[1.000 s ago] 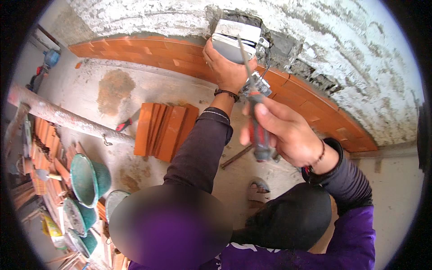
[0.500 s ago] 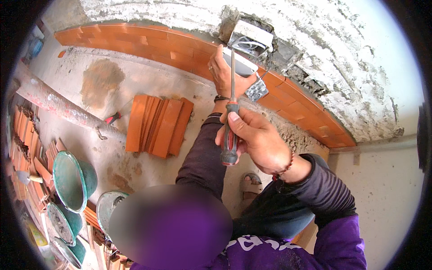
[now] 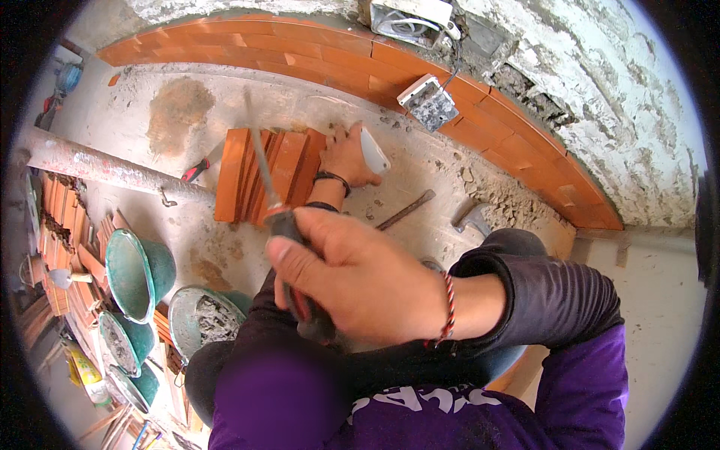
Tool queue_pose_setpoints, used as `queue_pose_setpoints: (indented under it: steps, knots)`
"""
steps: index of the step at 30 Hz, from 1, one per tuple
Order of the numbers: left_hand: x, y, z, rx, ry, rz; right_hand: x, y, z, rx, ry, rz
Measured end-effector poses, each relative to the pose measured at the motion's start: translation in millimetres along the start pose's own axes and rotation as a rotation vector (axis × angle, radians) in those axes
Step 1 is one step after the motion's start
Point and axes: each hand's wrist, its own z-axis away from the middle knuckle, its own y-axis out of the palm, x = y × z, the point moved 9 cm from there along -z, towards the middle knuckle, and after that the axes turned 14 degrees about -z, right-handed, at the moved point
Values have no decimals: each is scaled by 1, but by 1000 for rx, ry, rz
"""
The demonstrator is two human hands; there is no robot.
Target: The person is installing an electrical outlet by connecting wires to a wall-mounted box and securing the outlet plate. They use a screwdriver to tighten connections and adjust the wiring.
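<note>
White lettering (image 3: 409,399) on purple shirt (image 3: 581,375), right hand (image 3: 375,277) clenching screwdriver (image 3: 283,223), left hand (image 3: 343,159) gripping white cover (image 3: 374,152)

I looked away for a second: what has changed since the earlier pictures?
The left hand has carried the white cover away from the wall box, toward the person and leftward, beside the orange tiles. The right hand has drawn the screwdriver back and left too. Both keep their hold. The tiles and green buckets stayed put.
</note>
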Motion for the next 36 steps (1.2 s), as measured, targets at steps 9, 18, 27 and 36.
queue_pose_setpoints:
  steps: [9, 18, 27, 36]
  knots:
    - [-19, 71, 30, 234, -79, -198, 13, 5, 33, 13, -159, 260]
    - [-32, 88, 26, 251, -47, -356, 49, -10, 52, -56, -366, 339]
    - [-44, -155, -41, -1006, 121, 688, 102, -145, 113, -251, -464, 639]
    - [-49, -184, -52, -1080, 215, 106, -146, -321, 125, -578, -36, 477]
